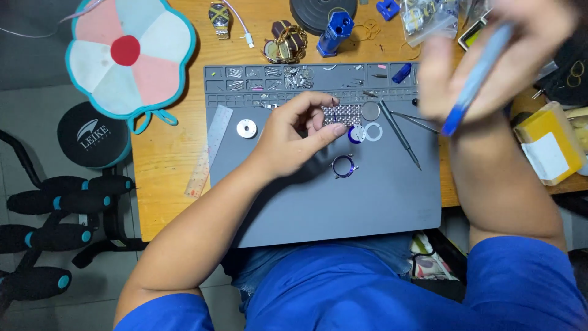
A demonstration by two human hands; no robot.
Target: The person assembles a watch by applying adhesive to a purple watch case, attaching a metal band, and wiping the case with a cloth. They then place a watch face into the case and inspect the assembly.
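Left hand (294,138) is over the middle of the grey work mat (367,202), fingers curled, thumb and fingertips pinched on a small patterned metal mesh piece (343,113) that sits near the mat's far edge, just below the moulded parts tray strip (275,78). A thin dark pin-like bit sticks up at the fingertips; too small to say what it is.

Right hand (490,58) is raised above the far right corner of the bench (162,153), motion-blurred, clenched around a blue pen-shaped tool (474,79), tip pointing down toward the mat's right side. Not touching anything on the mat.

On the mat beside the mesh piece: a blue round part (355,133) touching the left thumb tip, a white ring (373,131) just beside it, a clear round disc (370,111) above that. A dark watch case ring (343,165) lies nearer the mat's centre, under the left hand's edge. A silver round disc (247,128) sits toward the mat's left edge, next to a ruler (209,150) lying across the left border. A screwdriver (399,135) and tweezers (413,119) lie on the right part.

Far edge of the bench: gold wristwatch (220,18), blue bottle-shaped tool (335,30), yellow box (549,144) at the right edge.
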